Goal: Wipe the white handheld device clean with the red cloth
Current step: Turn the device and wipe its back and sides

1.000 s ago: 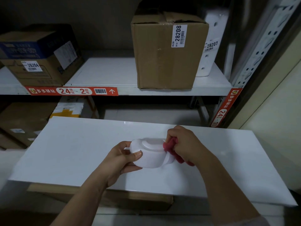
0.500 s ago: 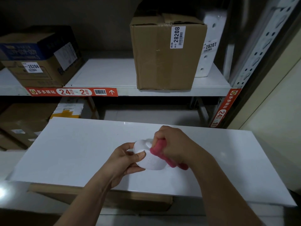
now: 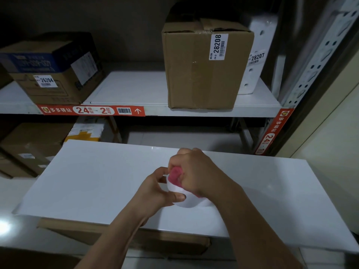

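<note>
Now we are pinching the white device (image 3: pixel 184 200) with our left hand (image 3: pixel 155 189) | our right hand (image 3: pixel 198 171) (directly above it) is pressing the bunched red cloth (image 3: pixel 174 176) down.

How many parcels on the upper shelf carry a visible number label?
3: the box labelled 26204 at left, the brown box 28208 in the middle, and the white parcel 28207 behind it. Others may be hidden.
</note>
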`<act>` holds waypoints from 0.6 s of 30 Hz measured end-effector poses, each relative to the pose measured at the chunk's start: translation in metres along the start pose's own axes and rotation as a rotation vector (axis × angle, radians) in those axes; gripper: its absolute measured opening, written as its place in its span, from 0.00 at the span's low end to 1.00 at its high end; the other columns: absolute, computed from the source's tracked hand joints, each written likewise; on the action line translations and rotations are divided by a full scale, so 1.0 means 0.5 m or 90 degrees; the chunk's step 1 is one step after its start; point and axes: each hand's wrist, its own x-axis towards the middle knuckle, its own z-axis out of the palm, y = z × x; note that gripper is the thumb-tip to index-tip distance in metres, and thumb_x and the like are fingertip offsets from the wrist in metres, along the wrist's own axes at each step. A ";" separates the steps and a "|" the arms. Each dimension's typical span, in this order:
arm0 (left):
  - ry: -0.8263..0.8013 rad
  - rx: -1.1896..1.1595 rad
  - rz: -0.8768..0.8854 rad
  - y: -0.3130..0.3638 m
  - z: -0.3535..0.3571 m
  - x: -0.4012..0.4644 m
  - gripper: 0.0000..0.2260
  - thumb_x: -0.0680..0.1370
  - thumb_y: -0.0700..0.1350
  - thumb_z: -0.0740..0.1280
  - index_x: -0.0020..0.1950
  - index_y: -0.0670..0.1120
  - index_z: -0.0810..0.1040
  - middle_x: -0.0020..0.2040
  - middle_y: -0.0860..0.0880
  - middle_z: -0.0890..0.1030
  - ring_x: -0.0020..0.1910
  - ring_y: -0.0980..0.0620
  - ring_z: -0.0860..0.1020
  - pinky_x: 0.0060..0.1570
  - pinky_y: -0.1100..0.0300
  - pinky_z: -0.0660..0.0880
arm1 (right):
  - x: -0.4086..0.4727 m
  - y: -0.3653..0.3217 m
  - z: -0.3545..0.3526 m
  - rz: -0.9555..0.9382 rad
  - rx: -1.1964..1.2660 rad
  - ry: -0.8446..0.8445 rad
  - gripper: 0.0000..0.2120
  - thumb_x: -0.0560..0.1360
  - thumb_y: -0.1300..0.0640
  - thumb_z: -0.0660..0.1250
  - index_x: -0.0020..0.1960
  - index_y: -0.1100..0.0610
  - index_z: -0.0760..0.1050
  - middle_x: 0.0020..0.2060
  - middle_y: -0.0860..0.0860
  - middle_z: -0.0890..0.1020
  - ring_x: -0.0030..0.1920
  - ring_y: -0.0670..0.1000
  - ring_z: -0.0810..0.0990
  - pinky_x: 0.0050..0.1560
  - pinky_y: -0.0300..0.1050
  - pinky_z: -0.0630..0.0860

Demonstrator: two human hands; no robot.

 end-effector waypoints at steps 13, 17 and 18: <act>-0.032 0.032 0.061 -0.009 -0.004 -0.005 0.24 0.66 0.39 0.78 0.54 0.55 0.73 0.54 0.54 0.78 0.52 0.57 0.76 0.38 0.74 0.74 | -0.010 0.019 -0.029 0.087 0.097 -0.032 0.07 0.72 0.58 0.68 0.48 0.53 0.82 0.47 0.50 0.77 0.47 0.51 0.76 0.45 0.41 0.73; -0.055 0.034 0.066 -0.010 -0.013 -0.011 0.26 0.65 0.36 0.78 0.56 0.54 0.72 0.56 0.54 0.75 0.48 0.49 0.82 0.42 0.66 0.80 | -0.012 0.060 -0.022 0.175 0.121 -0.024 0.07 0.70 0.61 0.68 0.46 0.52 0.80 0.46 0.49 0.76 0.46 0.49 0.75 0.42 0.34 0.69; -0.066 0.045 0.072 -0.011 -0.016 -0.013 0.27 0.65 0.36 0.78 0.56 0.54 0.72 0.57 0.55 0.75 0.48 0.47 0.82 0.44 0.64 0.80 | -0.016 0.075 -0.020 0.197 0.116 -0.019 0.09 0.69 0.64 0.67 0.44 0.52 0.80 0.44 0.48 0.76 0.45 0.48 0.74 0.42 0.32 0.68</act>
